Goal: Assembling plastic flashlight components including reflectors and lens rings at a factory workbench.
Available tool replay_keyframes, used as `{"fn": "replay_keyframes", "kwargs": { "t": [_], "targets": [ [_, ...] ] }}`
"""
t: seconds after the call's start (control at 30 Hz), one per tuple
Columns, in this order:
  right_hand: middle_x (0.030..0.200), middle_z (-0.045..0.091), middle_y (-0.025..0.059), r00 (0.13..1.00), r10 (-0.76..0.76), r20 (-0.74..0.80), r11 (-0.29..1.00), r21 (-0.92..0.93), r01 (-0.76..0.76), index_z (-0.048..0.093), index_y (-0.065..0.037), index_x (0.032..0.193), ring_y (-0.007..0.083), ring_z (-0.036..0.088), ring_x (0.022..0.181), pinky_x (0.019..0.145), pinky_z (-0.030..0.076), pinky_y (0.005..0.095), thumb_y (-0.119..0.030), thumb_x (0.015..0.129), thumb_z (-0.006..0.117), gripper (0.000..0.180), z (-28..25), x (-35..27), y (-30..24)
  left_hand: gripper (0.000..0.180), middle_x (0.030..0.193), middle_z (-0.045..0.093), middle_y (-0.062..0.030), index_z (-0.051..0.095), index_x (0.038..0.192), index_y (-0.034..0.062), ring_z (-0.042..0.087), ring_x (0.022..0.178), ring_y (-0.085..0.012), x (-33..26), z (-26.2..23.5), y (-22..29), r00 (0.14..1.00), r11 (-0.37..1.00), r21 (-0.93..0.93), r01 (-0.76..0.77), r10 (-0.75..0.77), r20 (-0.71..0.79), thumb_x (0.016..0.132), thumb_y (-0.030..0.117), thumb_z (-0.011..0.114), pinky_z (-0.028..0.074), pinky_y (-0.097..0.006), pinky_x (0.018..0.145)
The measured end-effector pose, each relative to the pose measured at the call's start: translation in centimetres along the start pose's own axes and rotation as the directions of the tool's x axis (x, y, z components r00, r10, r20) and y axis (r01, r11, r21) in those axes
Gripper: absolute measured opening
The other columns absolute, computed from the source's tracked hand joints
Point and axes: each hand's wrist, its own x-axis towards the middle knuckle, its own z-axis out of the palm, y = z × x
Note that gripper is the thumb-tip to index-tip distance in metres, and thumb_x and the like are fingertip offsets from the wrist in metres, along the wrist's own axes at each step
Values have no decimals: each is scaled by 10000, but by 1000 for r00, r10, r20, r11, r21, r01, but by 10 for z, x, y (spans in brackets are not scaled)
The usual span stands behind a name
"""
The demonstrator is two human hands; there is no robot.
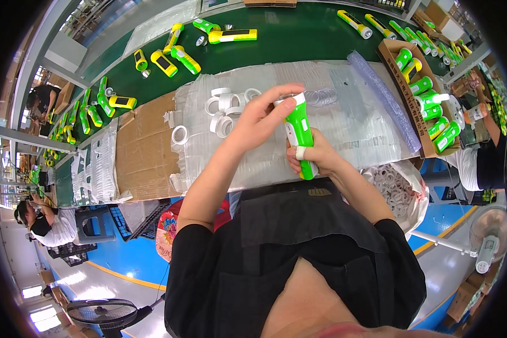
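Works at a long green surface (298, 39) partly covered by brown cardboard (146, 141) and pale film (355, 138).
Has an open carton (400, 90) of packed flashlights (421, 85) at right, a pale bag (416, 215) below the near edge, and rolled bubble wrap (384, 101) beside the carton. Holds one green-and-white flashlight (302, 132) tilted above the surface's near edge. Has the right hand (321, 152) wrapped around its handle and the left hand (259, 120) curled nearly closed on its white head. Shows loose white rings (229, 102) on the film beside the left hand. Wears a white band (301, 154) on one right-hand finger.
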Motion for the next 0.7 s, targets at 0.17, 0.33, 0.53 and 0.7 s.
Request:
{"fn": "replay_keyframes", "kwargs": {
  "t": [0.17,0.33,0.53,0.7],
  "targets": [
    [677,557,70,1000,-13,7,1000,11,12,526,-15,916,155,552,536,502,478,323,-97,758,672,231,-6,0,3,280,1292,582,-93,577,1227,34,585,1091,-162,-1,-3,-1,999,982,-181,53,-51,18,988,173,529,470,-305,915],
    [726,580,60,963,-159,-218,938,-337,79,529,-17,972,132,572,560,513,477,292,-63,750,664,264,13,9,6,97,1107,653,-119,584,901,28,643,904,-140,2,24,-7,943,999,-48,-2,-14,-332,880,78,665,519,-284,784],
    [656,551,66,996,4,85,1000,22,-5,532,-22,902,146,557,529,490,469,300,-92,749,698,237,-8,-4,6,327,1381,497,-185,513,1255,9,577,1181,-281,-7,11,3,997,985,-162,-54,45,-61,946,90,580,487,-381,956],
    [607,539,87,995,-32,98,999,-25,35,531,4,862,169,550,496,467,466,318,-113,755,699,231,-3,-5,-1,456,1427,455,-172,443,1367,6,559,1204,-277,-8,5,12,999,968,-248,-51,47,-20,941,90,581,469,-383,981]
  ]
}}
